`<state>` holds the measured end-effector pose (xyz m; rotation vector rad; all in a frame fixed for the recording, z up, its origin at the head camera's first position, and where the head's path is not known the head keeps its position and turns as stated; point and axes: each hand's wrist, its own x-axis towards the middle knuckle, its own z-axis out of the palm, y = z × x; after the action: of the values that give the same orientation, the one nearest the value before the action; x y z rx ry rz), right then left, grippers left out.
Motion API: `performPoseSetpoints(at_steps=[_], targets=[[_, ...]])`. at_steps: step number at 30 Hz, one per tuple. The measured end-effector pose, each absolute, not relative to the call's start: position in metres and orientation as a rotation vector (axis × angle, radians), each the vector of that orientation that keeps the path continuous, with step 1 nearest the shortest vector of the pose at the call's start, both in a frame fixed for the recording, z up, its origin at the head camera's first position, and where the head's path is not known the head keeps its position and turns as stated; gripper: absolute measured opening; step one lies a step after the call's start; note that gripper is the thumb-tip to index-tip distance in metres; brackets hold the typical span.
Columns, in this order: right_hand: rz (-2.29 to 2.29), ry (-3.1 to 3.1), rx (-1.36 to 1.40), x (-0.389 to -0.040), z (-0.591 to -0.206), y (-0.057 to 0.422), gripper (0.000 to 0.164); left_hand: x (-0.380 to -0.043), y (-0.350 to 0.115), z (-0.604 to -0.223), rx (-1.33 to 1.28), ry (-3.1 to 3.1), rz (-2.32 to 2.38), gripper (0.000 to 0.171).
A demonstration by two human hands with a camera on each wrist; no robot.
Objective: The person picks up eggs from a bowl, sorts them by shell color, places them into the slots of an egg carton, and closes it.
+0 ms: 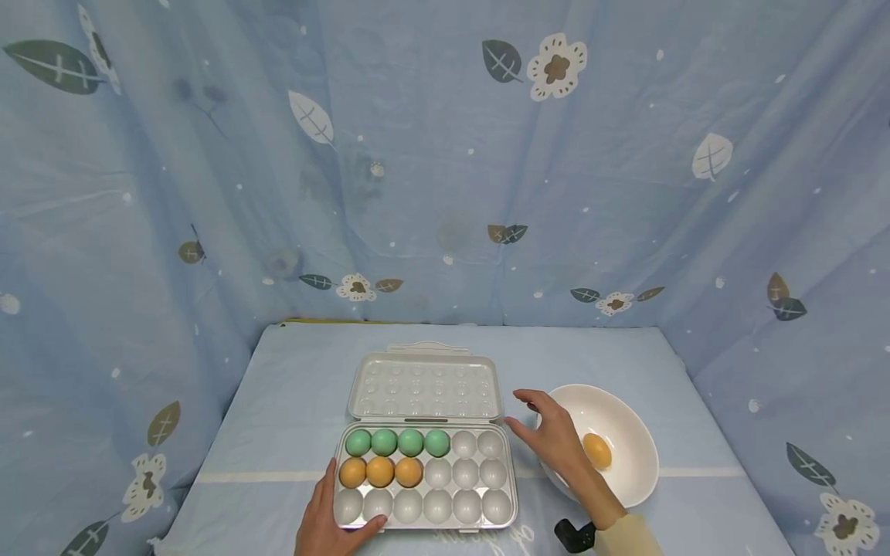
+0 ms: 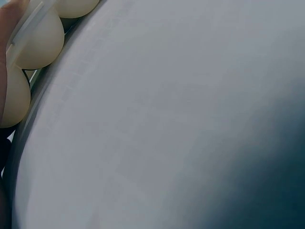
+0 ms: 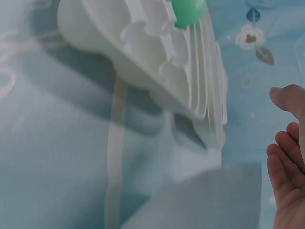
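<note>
A white plastic egg box (image 1: 507,494) lies with its lid (image 1: 426,386) folded back. Several green eggs (image 1: 410,442) fill part of its back row, and three orange eggs (image 1: 380,472) sit in the middle row. My left hand (image 1: 330,513) rests at the box's front left corner, fingers along the side and thumb at the front edge. Between the box and a white bowl (image 1: 640,452), my right hand (image 1: 552,436) is raised, thumb and fingers apart with nothing between them. One orange egg (image 1: 596,451) lies in the bowl, beside the right wrist.
Both box and bowl stand on a table covered with a light blue cloth (image 1: 257,432). Blue patterned curtains (image 1: 431,154) hang behind and at both sides. A black device (image 1: 575,535) is at the right wrist. The front row of cups (image 1: 436,506) holds no eggs.
</note>
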<state>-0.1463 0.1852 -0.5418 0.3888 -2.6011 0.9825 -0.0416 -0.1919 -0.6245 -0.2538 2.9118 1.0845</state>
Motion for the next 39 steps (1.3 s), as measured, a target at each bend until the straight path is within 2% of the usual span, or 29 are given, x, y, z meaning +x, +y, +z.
performPoseSetpoints(at_steps=[8, 25, 39], targets=[[0.904, -2.571, 0.361, -0.141, -0.546, 0.215, 0.049, -0.041, -0.192, -0.625, -0.263, 2.893, 1.074, 0.139], [0.802, -2.660, 0.128, -0.127, -0.552, 0.283, 0.051, -0.043, -0.191, -0.621, -0.286, 2.846, 1.046, 0.142], [0.699, -2.864, 0.094, -0.116, -0.550, 0.302, 0.048, -0.041, -0.193, -0.623, -0.268, 2.882, 1.082, 0.139]])
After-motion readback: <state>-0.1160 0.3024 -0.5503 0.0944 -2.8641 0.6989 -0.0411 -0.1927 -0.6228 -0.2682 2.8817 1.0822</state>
